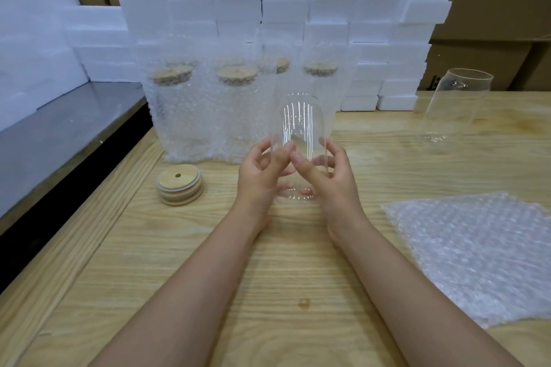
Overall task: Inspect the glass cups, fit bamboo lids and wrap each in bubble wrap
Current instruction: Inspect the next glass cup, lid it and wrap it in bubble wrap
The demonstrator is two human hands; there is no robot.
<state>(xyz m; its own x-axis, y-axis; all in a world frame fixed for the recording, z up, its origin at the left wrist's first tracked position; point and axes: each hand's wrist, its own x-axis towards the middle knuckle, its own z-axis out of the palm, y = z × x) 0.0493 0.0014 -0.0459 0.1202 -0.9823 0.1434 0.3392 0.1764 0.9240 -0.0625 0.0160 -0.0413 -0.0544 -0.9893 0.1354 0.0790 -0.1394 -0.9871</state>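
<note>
Fingertips [286,149] of left hand [259,176] curled against left wall of glass cup [299,122]; right hand [328,179] curled round right wall, cup gripped between both. Cup held above wooden table [268,277], long axis near upright, tipped away from person; tapered end up and far, other end low between palms. Left of cup: stack of bamboo lids [180,185] laid flat. Behind cup: wrapped cups [190,116], lidded, stood in row. Right of cup: bubble wrap sheet [477,253] spread flat; farther back on that side, second bare cup [453,107] stood upright, mouth up.
</note>
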